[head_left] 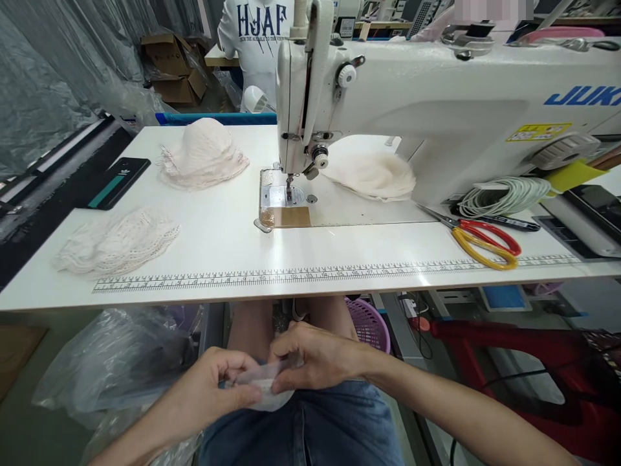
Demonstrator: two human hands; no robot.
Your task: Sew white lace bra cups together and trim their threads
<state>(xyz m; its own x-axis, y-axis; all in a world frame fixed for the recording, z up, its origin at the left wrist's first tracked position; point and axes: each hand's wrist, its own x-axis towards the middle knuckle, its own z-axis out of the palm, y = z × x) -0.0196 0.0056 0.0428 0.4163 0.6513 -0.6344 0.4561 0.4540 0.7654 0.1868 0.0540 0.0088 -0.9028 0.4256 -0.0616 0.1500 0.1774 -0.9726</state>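
Over my lap, my left hand (230, 382) and my right hand (310, 359) hold a small, whitish, translucent piece (269, 382) between thumbs and fingers. It looks like thin plastic or sheer cloth; its exact kind is unclear. Both hands are below the table's front edge. On the white table lie a cream lace-edged fabric piece (119, 243) at the front left and a gathered cream fabric piece (201, 155) behind it. A flat stack of cream fabric pieces (373, 175) rests under the arm of the sewing machine (412, 97).
Red-and-yellow scissors (485, 241) and a coil of pale cord (504, 196) lie at the right. A printed ruler (291, 277) runs along the table's front. A black phone-like item (119, 183) lies at left. Below are plastic bags (116, 362) and a purple basket (371, 323). A person (262, 45) sits beyond.
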